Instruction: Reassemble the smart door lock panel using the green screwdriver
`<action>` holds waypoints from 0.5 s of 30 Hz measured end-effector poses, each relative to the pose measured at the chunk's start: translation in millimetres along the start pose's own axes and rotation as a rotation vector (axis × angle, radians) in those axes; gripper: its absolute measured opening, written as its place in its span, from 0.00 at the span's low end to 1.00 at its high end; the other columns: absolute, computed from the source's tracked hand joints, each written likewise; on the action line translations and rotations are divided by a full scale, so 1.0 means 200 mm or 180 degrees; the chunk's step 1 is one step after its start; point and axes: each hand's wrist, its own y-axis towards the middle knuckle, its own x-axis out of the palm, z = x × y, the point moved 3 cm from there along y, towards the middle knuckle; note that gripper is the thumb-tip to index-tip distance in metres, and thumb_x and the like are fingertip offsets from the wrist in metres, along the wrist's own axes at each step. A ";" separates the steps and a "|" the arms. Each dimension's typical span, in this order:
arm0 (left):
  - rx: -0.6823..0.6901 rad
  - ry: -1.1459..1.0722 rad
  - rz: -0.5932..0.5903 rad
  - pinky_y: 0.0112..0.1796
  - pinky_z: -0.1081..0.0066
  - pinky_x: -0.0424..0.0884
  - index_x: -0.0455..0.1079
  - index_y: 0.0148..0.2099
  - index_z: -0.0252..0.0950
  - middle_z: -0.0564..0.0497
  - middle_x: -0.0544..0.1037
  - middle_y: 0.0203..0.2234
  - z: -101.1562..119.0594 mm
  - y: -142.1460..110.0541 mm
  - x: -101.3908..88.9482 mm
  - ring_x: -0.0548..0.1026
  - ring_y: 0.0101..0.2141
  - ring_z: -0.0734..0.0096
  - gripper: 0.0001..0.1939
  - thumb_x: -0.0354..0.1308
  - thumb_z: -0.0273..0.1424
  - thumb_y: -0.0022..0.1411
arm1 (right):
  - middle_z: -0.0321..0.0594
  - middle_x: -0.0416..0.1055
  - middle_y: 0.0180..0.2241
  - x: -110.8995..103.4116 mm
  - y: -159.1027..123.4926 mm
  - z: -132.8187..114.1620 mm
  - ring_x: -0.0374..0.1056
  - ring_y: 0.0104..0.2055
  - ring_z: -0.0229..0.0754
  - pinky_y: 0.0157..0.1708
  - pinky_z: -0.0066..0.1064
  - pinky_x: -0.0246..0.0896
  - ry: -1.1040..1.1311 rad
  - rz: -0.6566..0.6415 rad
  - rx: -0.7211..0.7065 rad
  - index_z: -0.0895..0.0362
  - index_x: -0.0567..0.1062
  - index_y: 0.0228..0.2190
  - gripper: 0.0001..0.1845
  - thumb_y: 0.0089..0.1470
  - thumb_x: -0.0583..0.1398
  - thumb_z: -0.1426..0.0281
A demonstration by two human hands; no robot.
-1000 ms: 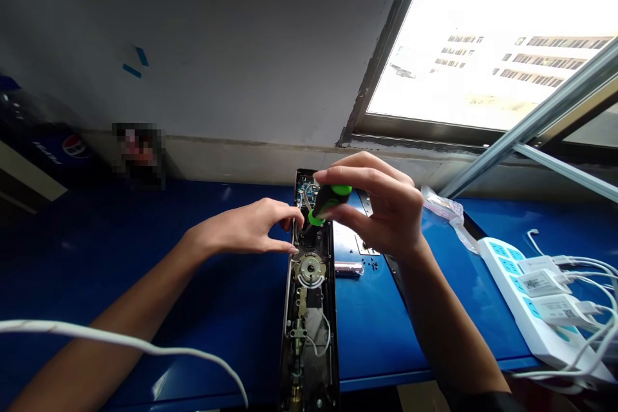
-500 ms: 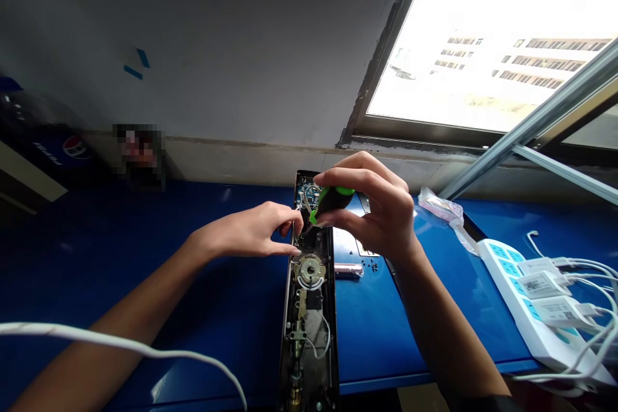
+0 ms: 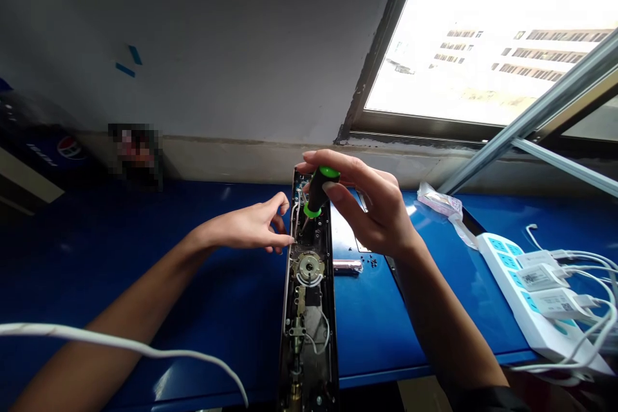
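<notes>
A long black door-lock body (image 3: 309,322) lies open on the blue table (image 3: 232,296), its brass gear, wires and circuit board showing. My right hand (image 3: 374,212) is closed around a black and green screwdriver (image 3: 317,192), whose tip points down into the upper part of the lock. My left hand (image 3: 251,228) rests against the lock's left edge with fingers curled, thumb and fingertip touching the frame. A small metal cylinder (image 3: 346,264) and several tiny screws (image 3: 371,262) lie just right of the lock.
A white power strip (image 3: 535,296) with chargers and cables sits at the right. A plastic bag (image 3: 441,203) lies near the window sill. A white cable (image 3: 145,347) crosses the lower left. A metal plate (image 3: 345,228) lies under my right hand.
My right hand has tilted the screwdriver more upright and shifted it slightly left. My left hand has drawn back a little to the lock's left edge.
</notes>
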 end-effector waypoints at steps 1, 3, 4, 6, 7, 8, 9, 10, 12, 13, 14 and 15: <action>-0.0145 -0.0086 -0.0025 0.34 0.64 0.79 0.54 0.52 0.40 0.47 0.79 0.39 -0.01 0.00 0.00 0.84 0.37 0.56 0.28 0.66 0.43 0.60 | 0.42 0.77 0.57 0.00 0.00 0.00 0.77 0.56 0.45 0.54 0.38 0.77 -0.0003 -0.0020 -0.0003 0.53 0.71 0.62 0.23 0.69 0.56 0.74; -0.0432 -0.0142 -0.0044 0.32 0.65 0.79 0.53 0.54 0.39 0.47 0.80 0.37 -0.01 0.00 -0.01 0.84 0.36 0.54 0.31 0.67 0.45 0.60 | 0.43 0.77 0.57 0.00 0.00 -0.01 0.78 0.55 0.44 0.53 0.38 0.77 -0.0009 -0.0038 -0.0015 0.53 0.71 0.62 0.22 0.69 0.56 0.73; -0.0534 -0.0139 -0.0060 0.31 0.65 0.80 0.53 0.56 0.38 0.46 0.81 0.37 -0.01 0.00 -0.01 0.85 0.37 0.53 0.33 0.67 0.45 0.60 | 0.43 0.77 0.57 0.00 0.00 -0.01 0.78 0.54 0.44 0.52 0.38 0.78 -0.0018 -0.0048 -0.0022 0.53 0.70 0.62 0.22 0.69 0.56 0.73; -0.0634 -0.0140 -0.0091 0.32 0.66 0.80 0.52 0.61 0.36 0.44 0.82 0.38 0.00 0.00 0.00 0.85 0.38 0.53 0.37 0.67 0.46 0.60 | 0.42 0.78 0.56 0.00 0.01 0.00 0.78 0.53 0.43 0.50 0.36 0.78 -0.0072 -0.0058 -0.0068 0.52 0.71 0.62 0.22 0.69 0.57 0.73; -0.0638 -0.0146 -0.0109 0.32 0.66 0.80 0.52 0.63 0.36 0.44 0.83 0.38 0.00 0.00 0.01 0.85 0.38 0.53 0.39 0.67 0.45 0.60 | 0.41 0.78 0.55 0.00 0.01 0.00 0.78 0.51 0.42 0.48 0.35 0.78 -0.0124 -0.0035 -0.0126 0.52 0.72 0.61 0.22 0.68 0.59 0.72; -0.0619 -0.0147 -0.0141 0.32 0.66 0.80 0.53 0.65 0.36 0.44 0.83 0.38 0.00 0.01 0.02 0.85 0.38 0.53 0.39 0.67 0.44 0.59 | 0.41 0.79 0.53 0.00 0.01 0.00 0.78 0.49 0.41 0.47 0.35 0.78 -0.0197 0.0010 -0.0205 0.52 0.73 0.60 0.21 0.67 0.61 0.72; -0.0587 -0.0144 -0.0175 0.31 0.67 0.80 0.55 0.65 0.36 0.45 0.83 0.38 0.00 0.02 0.03 0.85 0.38 0.53 0.38 0.66 0.43 0.59 | 0.40 0.80 0.51 0.00 0.01 0.00 0.77 0.47 0.40 0.45 0.34 0.77 -0.0285 0.0068 -0.0288 0.52 0.75 0.58 0.20 0.65 0.64 0.70; -0.0548 -0.0140 -0.0215 0.31 0.68 0.80 0.58 0.63 0.36 0.46 0.83 0.37 -0.01 0.03 0.04 0.85 0.38 0.53 0.35 0.66 0.42 0.59 | 0.40 0.80 0.47 0.00 0.01 0.00 0.76 0.43 0.39 0.43 0.34 0.76 -0.0373 0.0129 -0.0356 0.52 0.77 0.55 0.20 0.63 0.67 0.68; -0.0417 -0.0162 -0.0261 0.30 0.69 0.80 0.65 0.58 0.36 0.47 0.84 0.37 -0.02 0.06 0.06 0.85 0.39 0.54 0.27 0.64 0.41 0.60 | 0.40 0.79 0.43 -0.01 0.02 0.00 0.74 0.40 0.39 0.41 0.34 0.74 -0.0474 0.0168 -0.0416 0.53 0.78 0.53 0.20 0.60 0.69 0.65; -0.0347 -0.0185 -0.0270 0.30 0.69 0.79 0.68 0.55 0.36 0.47 0.84 0.38 -0.02 0.07 0.07 0.85 0.39 0.55 0.24 0.64 0.40 0.59 | 0.41 0.78 0.43 -0.01 0.02 0.00 0.74 0.41 0.39 0.41 0.34 0.74 -0.0455 0.0129 -0.0393 0.54 0.78 0.54 0.19 0.62 0.68 0.65; -0.0290 -0.0219 -0.0272 0.31 0.69 0.80 0.69 0.53 0.36 0.47 0.84 0.39 -0.03 0.08 0.07 0.85 0.40 0.55 0.22 0.63 0.39 0.59 | 0.43 0.78 0.46 -0.01 0.02 0.00 0.74 0.43 0.40 0.44 0.35 0.74 -0.0392 0.0057 -0.0349 0.55 0.76 0.56 0.19 0.65 0.65 0.67; -0.0251 -0.0263 -0.0275 0.31 0.69 0.80 0.69 0.52 0.36 0.46 0.84 0.41 -0.04 0.09 0.07 0.84 0.41 0.54 0.20 0.63 0.38 0.59 | 0.45 0.78 0.49 -0.01 0.02 0.00 0.75 0.47 0.41 0.47 0.36 0.74 -0.0295 -0.0017 -0.0302 0.56 0.74 0.59 0.20 0.68 0.62 0.69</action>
